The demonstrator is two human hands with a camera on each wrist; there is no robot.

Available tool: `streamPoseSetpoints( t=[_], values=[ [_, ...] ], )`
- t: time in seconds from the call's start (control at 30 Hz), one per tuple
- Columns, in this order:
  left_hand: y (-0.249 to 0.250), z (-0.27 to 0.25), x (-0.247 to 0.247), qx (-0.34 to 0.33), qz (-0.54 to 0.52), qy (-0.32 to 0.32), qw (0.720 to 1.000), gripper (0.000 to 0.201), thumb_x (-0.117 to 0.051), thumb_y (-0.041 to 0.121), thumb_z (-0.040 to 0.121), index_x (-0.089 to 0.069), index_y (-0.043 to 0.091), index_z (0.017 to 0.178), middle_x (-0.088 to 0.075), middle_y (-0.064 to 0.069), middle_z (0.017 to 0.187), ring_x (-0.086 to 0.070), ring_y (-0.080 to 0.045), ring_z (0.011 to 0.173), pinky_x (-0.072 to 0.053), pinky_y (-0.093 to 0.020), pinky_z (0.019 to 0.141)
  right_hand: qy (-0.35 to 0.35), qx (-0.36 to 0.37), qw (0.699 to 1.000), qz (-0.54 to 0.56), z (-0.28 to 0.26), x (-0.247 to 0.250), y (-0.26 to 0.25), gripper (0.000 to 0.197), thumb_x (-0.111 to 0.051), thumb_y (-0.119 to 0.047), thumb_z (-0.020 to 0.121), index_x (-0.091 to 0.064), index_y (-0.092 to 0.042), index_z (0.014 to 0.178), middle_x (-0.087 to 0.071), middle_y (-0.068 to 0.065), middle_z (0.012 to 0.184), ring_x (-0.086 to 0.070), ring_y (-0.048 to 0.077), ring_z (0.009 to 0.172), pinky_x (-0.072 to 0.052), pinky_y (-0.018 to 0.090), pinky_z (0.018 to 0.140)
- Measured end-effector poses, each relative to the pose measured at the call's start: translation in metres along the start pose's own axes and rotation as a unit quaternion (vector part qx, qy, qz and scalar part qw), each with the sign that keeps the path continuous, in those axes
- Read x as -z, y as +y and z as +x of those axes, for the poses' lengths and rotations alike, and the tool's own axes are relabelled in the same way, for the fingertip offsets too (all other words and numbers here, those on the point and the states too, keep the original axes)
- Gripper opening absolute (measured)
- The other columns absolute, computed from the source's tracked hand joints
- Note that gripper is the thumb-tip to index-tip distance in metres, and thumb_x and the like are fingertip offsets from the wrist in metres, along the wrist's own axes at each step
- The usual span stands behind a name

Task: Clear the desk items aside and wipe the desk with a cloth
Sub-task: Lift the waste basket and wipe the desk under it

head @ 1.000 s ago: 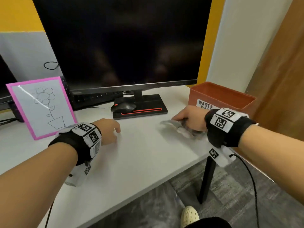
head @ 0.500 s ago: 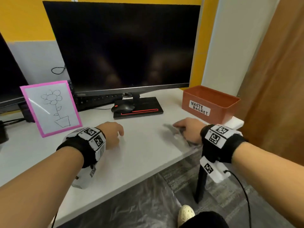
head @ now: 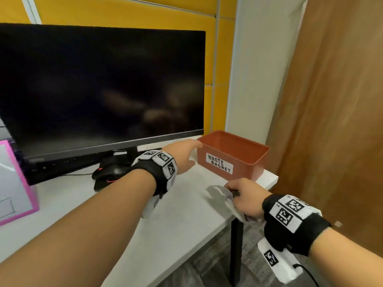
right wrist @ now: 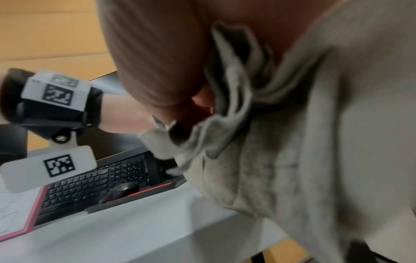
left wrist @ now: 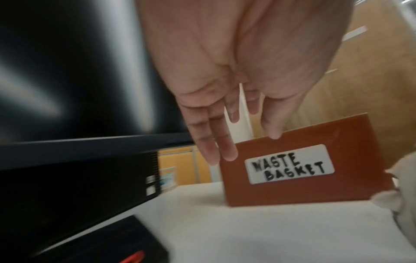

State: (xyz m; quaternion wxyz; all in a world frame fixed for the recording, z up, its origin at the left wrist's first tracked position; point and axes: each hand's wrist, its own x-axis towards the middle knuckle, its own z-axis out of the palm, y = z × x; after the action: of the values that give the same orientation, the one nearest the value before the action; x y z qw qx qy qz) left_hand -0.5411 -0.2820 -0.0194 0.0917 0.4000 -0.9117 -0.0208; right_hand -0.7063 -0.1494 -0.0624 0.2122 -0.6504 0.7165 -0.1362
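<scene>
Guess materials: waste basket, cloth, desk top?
Waste basket: looks like rigid moulded plastic, terracotta-brown, matte, with thin even walls, a smooth rim and a white stuck-on label. Cloth gripped by the right hand: soft grey fabric, fuzzy nap, bunched into folds, possibly microfibre or terry. Desk top: white, smooth, low sheen, with a thin flat edge, probably laminate board; the core is not visible.
</scene>
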Motion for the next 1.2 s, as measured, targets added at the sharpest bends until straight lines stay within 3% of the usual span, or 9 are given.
streamPoseSetpoints(
  t=[0.17, 0.37, 0.5, 0.63, 0.73, 0.8, 0.93, 1.07, 1.2],
  values=[
    [0.037, 0.06, -0.023, -0.075, -0.02, -0.034, 0.996, 0.067, -0.071, 0.02, 0.083, -0.04, 0.025, 0.143, -0.042, 0.003, 0.142, -0.046, -0.018, 0.126, -0.042, -0.03, 0.103, 0.032, -0.019, 0.999, 0.02, 0.019, 0.019, 0.024, 0.015, -0.053, -0.016, 0.087, -0.065, -0.025, 0.087, -0.067, -0.002, 0.095, -0.06, 0.021, 0.09, -0.049, 0.03, 0.08],
    [0.052, 0.081, -0.032, -0.005, -0.038, -0.097, 0.995, 0.03, -0.063, 0.018, 0.091, -0.065, 0.01, 0.119, -0.064, -0.01, 0.118, -0.055, -0.028, 0.114, -0.047, -0.034, 0.095, 0.02, -0.02, 0.999, 0.033, 0.015, 0.025, 0.038, 0.026, -0.047, -0.009, 0.082, -0.061, -0.028, 0.071, -0.067, -0.001, 0.083, -0.061, 0.022, 0.081, -0.053, 0.036, 0.073],
    [0.048, 0.077, -0.022, 0.008, -0.117, -0.053, 0.992, 0.022, -0.052, 0.005, 0.093, -0.067, 0.009, 0.109, -0.07, -0.005, 0.104, -0.06, -0.022, 0.099, -0.044, -0.022, 0.076, 0.056, -0.044, 0.995, 0.067, -0.004, 0.044, 0.048, 0.034, -0.043, -0.002, 0.083, -0.069, -0.024, 0.08, -0.069, 0.006, 0.073, -0.057, 0.018, 0.05, -0.047, 0.024, 0.042],
    [0.055, 0.072, 0.003, 0.008, -0.176, -0.005, 0.984, 0.015, -0.059, 0.013, 0.092, -0.066, 0.009, 0.105, -0.066, -0.012, 0.105, -0.064, -0.028, 0.097, -0.052, -0.035, 0.087, 0.061, -0.055, 0.996, 0.037, -0.016, 0.055, 0.059, 0.034, -0.047, -0.008, 0.086, -0.072, -0.031, 0.083, -0.071, -0.001, 0.076, -0.063, 0.013, 0.061, -0.051, 0.021, 0.051],
    [0.062, 0.07, 0.014, 0.01, -0.226, 0.01, 0.974, 0.013, -0.058, 0.013, 0.093, -0.064, 0.009, 0.104, -0.067, -0.011, 0.104, -0.067, -0.026, 0.092, -0.057, -0.037, 0.084, 0.086, -0.08, 0.992, 0.039, -0.015, 0.056, 0.066, 0.036, -0.044, -0.007, 0.086, -0.071, -0.031, 0.091, -0.069, -0.001, 0.077, -0.055, 0.012, 0.051, -0.041, 0.017, 0.04],
    [0.067, 0.066, 0.02, 0.002, -0.266, 0.021, 0.964, 0.008, -0.056, 0.011, 0.094, -0.062, 0.013, 0.099, -0.068, -0.008, 0.101, -0.068, -0.023, 0.086, -0.058, -0.031, 0.078, 0.111, -0.086, 0.988, 0.061, -0.014, 0.057, 0.069, 0.037, -0.043, -0.005, 0.086, -0.068, -0.032, 0.095, -0.069, 0.001, 0.08, -0.059, 0.017, 0.053, -0.046, 0.023, 0.044],
    [0.074, 0.06, 0.042, -0.031, -0.271, 0.041, 0.961, 0.013, -0.053, 0.007, 0.094, -0.06, 0.017, 0.091, -0.068, -0.006, 0.097, -0.068, -0.023, 0.087, -0.058, -0.03, 0.078, 0.146, -0.07, 0.986, 0.046, 0.01, 0.057, 0.075, 0.028, -0.047, -0.004, 0.09, -0.065, -0.02, 0.104, -0.068, 0.006, 0.096, -0.062, 0.024, 0.086, -0.05, 0.031, 0.074],
    [0.068, 0.061, 0.058, -0.027, -0.253, 0.061, 0.965, 0.015, -0.053, 0.007, 0.095, -0.058, 0.019, 0.087, -0.066, -0.004, 0.094, -0.066, -0.02, 0.083, -0.057, -0.026, 0.073, 0.03, -0.11, 0.992, -0.062, 0.05, 0.044, 0.068, 0.023, -0.052, -0.008, 0.09, -0.059, -0.015, 0.111, -0.066, 0.01, 0.108, -0.062, 0.027, 0.092, -0.049, 0.03, 0.072],
    [0.057, 0.064, 0.062, -0.026, -0.269, 0.067, 0.961, 0.029, -0.052, 0.008, 0.096, -0.056, 0.03, 0.077, -0.068, -0.003, 0.095, -0.068, -0.02, 0.088, -0.059, -0.028, 0.075, 0.016, -0.018, 0.996, -0.091, 0.055, 0.003, 0.04, 0.032, -0.052, -0.029, 0.092, -0.057, -0.021, 0.123, -0.059, 0.006, 0.114, -0.059, 0.027, 0.104, -0.047, 0.031, 0.087]
  ],
)
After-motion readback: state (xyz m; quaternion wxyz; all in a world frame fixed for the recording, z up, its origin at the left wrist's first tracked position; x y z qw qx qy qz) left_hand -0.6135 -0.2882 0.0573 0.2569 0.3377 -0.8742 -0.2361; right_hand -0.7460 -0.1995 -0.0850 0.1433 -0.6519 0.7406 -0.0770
